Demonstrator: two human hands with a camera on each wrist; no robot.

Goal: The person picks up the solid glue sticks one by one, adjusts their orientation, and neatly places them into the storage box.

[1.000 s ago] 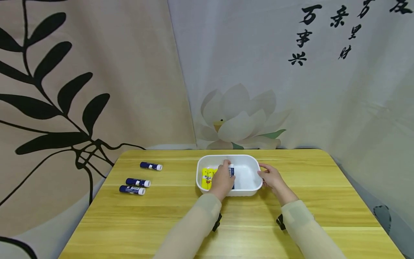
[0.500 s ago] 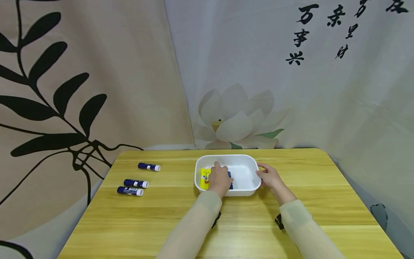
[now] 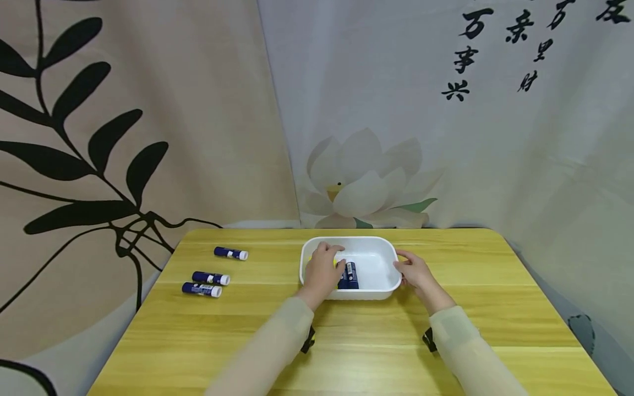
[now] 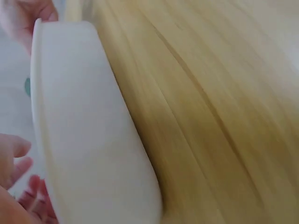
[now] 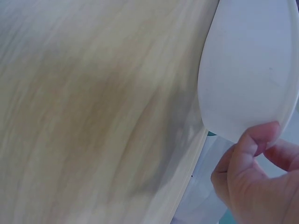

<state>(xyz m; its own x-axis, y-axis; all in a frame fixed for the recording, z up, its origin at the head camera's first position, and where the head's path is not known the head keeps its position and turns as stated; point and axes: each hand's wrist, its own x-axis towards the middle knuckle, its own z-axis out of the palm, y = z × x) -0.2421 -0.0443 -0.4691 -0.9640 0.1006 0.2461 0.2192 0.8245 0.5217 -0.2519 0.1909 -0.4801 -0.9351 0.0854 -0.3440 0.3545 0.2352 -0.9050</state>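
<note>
While right hand pinches 1 tray, left hand seems loose beside 2 tubes.

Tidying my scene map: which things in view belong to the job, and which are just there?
Job, apparently: white tray, held by the right hand; blue sticks inside; something yellow, mostly hidden; three loose blue sticks.
Just there: table, printed curtain.

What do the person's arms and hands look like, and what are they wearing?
The left sleeve and right sleeve are long, plain and pale cream. A small black piece shows by the left cuff, and another black piece by the right. The left hand and right hand wear no gloves.
</note>
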